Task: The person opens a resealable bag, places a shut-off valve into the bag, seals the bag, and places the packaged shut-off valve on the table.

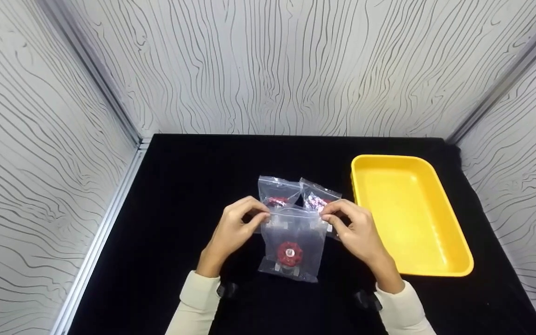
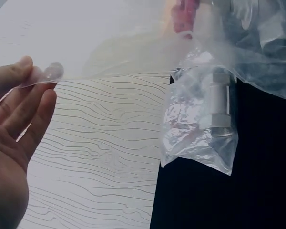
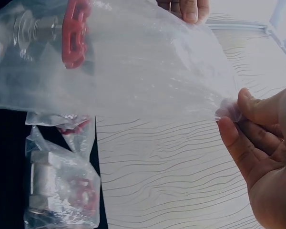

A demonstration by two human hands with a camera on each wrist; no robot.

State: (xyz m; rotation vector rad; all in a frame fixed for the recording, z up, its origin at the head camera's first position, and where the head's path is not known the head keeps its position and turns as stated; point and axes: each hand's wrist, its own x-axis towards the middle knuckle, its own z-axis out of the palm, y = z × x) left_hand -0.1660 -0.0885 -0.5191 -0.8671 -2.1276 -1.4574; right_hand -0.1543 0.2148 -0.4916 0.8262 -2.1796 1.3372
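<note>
A clear zip bag (image 1: 296,232) is stretched between both hands, pinched at its two top corners. Inside it lies a metal valve with a red round handwheel (image 1: 290,254). My left hand (image 1: 237,225) pinches the left corner between thumb and fingers; in the left wrist view the left hand (image 2: 19,109) shows the plastic at its fingertips. At the opposite corner my right hand (image 1: 354,228) pinches the plastic, and the right wrist view shows this too. Behind it on the black cloth lie two more bagged valves, one left (image 1: 277,188) and one right (image 1: 317,197), partly hidden.
A yellow tray (image 1: 449,232) stands on the black-covered table (image 1: 193,172) to the right, close to my right hand. White wood-patterned panels (image 1: 268,70) enclose the back and both sides. A metal rail (image 1: 105,228) runs along the left edge.
</note>
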